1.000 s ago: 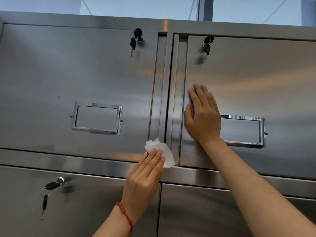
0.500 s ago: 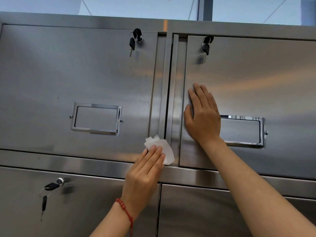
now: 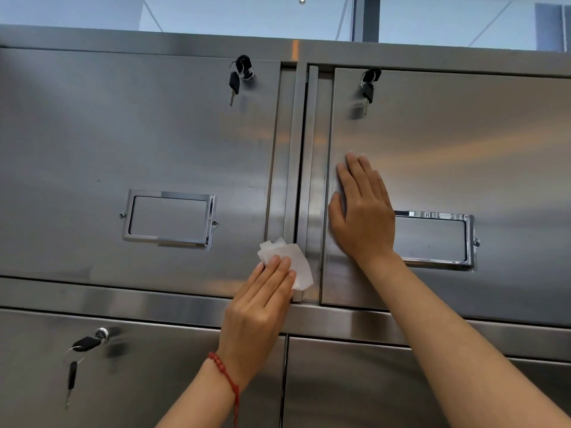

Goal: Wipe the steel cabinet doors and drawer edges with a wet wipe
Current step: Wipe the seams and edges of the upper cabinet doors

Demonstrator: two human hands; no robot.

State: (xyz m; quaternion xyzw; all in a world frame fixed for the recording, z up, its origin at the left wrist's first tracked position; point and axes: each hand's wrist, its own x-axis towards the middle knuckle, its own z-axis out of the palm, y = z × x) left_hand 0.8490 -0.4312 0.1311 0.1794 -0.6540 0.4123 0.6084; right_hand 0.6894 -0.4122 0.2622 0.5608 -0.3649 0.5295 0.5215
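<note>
A steel cabinet fills the head view. My left hand (image 3: 261, 307), with a red bead bracelet on the wrist, presses a folded white wet wipe (image 3: 289, 261) flat against the lower right edge of the upper left door (image 3: 123, 143), beside the vertical centre strip (image 3: 309, 180). My right hand (image 3: 363, 214) lies flat, fingers together, on the left part of the upper right door (image 3: 463, 149), holding nothing. The wipe's upper half shows above my fingertips; the rest is under them.
Each upper door has a chrome label frame (image 3: 170, 219) (image 3: 432, 239) and a lock with hanging keys (image 3: 239, 75) (image 3: 367, 84). A horizontal rail (image 3: 123, 301) separates lower doors; the lower left one has keys (image 3: 83, 350) too. Windows show above the cabinet top.
My left hand and the wipe have slid upward a little along the left door's right edge. My right hand has stayed in place on the right door.
</note>
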